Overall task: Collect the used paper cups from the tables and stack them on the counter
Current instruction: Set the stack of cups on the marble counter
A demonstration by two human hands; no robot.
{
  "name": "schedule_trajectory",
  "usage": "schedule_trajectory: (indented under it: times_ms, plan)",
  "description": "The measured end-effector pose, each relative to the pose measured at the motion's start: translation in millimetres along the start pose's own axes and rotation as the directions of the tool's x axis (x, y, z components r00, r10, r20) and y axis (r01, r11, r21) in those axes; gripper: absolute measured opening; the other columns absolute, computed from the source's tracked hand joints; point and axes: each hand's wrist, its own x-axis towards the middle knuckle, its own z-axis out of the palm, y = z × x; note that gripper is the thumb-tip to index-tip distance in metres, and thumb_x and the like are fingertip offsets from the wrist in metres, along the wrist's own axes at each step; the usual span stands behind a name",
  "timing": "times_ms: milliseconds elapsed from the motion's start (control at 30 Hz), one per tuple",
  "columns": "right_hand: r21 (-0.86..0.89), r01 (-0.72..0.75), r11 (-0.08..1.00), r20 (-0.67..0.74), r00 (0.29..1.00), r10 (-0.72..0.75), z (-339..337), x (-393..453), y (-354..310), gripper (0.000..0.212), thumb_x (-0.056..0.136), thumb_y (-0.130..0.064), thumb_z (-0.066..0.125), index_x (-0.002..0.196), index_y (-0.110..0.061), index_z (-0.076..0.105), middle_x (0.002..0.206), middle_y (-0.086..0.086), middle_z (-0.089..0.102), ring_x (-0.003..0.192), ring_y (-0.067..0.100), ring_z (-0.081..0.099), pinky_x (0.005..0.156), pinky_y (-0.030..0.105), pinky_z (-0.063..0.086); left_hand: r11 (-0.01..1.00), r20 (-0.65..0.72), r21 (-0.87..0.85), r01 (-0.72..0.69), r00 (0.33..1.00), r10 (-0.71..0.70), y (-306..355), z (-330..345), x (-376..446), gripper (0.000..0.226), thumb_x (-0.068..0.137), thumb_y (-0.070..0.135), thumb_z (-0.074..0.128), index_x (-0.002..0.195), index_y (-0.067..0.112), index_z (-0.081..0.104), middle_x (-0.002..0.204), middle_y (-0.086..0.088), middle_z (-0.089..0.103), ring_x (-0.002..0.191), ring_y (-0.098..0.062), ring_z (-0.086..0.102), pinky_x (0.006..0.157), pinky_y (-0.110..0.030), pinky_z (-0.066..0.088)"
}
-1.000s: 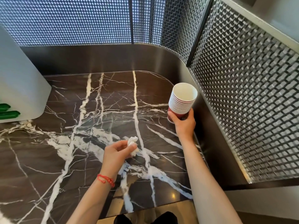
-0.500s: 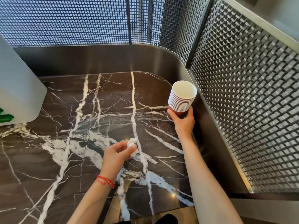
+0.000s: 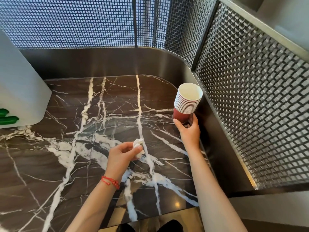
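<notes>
Little has shifted: the right hand (image 3: pixel 189 129) still grips the stack of paper cups (image 3: pixel 187 102) at right of centre, its base hidden by fingers. Left hand (image 3: pixel 122 155) pinches a crumpled tissue (image 3: pixel 138 146) above the marble worktop (image 3: pixel 83 139).

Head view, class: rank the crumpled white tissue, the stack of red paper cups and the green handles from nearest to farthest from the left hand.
1. Crumpled white tissue, pinched in the left hand.
2. Stack of red paper cups, far right.
3. Green handles, far left edge.
</notes>
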Motion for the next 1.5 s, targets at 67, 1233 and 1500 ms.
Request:
schedule_trajectory:
  times_ms: [67,1233,1500]
  plan:
    - [-0.066,0.01,0.998,-0.008,1.0,-0.01,-2,-13,0,0.079,0.078,-0.03,0.075,0.143,-0.014,0.034,0.144,0.005,0.045,0.131,0.017,0.042,0.108,0.033,0.035,1.0,0.019,0.012,-0.021,1.0,0.021,1,-2,-3,0.008,0.076,0.009,0.073,0.076,0.017,0.073,0.063,0.005,0.072,0.061,-0.006,0.066,0.054,-0.016,0.052]
    - [-0.562,0.711,0.422,0.53,0.701,-0.477,-107,-260,53,0.056,0.083,-0.032,0.07,0.128,0.0,0.055,0.131,0.018,0.057,0.122,0.032,0.054,0.099,0.047,0.046,0.998,-0.17,0.043,-0.042,0.984,0.048,-76,-21,-197,0.014,0.079,0.007,0.07,0.07,0.017,0.07,0.054,0.013,0.067,0.054,0.005,0.059,0.051,-0.012,0.049]
    - [-0.533,0.728,0.431,0.585,0.686,-0.433,-122,-302,103,0.055,0.084,-0.029,0.069,0.128,0.001,0.054,0.133,0.018,0.055,0.124,0.032,0.052,0.098,0.047,0.048,0.995,-0.241,0.036,0.098,0.967,-0.087,-132,-18,-243,0.014,0.076,0.009,0.073,0.069,0.021,0.071,0.061,0.008,0.07,0.06,-0.002,0.062,0.061,-0.018,0.053]
